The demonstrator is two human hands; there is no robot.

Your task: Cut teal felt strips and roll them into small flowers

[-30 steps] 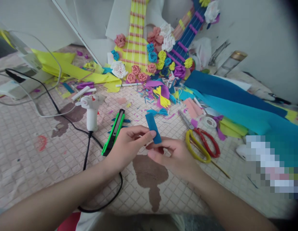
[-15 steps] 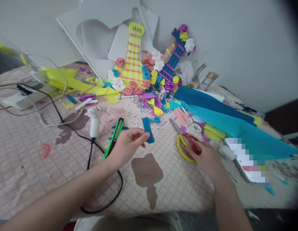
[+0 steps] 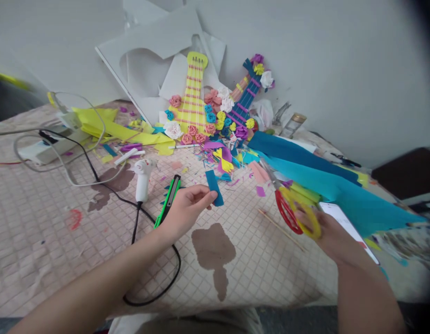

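Between the thumb and fingers of my left hand [image 3: 192, 204] is a small dark blue paper strip [image 3: 213, 186], held upright above the cloth. My right hand [image 3: 322, 232] grips scissors [image 3: 284, 199] with one red and one yellow handle, raised off the table with the blades pointing up and left. A thin wooden stick [image 3: 281, 228] lies on the cloth below the scissors. Just left of my left hand is a green utility knife [image 3: 169, 199]. Beyond it a white glue gun [image 3: 142, 180] stands with its black cord trailing toward me.
Two paper-flower guitars, one yellow [image 3: 192, 109] and one blue [image 3: 244, 104], lean at the back. Blue crepe paper [image 3: 326, 181] spreads at right beside a phone [image 3: 347, 227]. A power strip [image 3: 50, 146] with cables sits at left. Paper scraps [image 3: 222, 160] litter the middle.
My right hand has lifted the scissors off the table and moved right, uncovering the wooden stick. My left hand keeps hold of the blue strip in nearly the same place.
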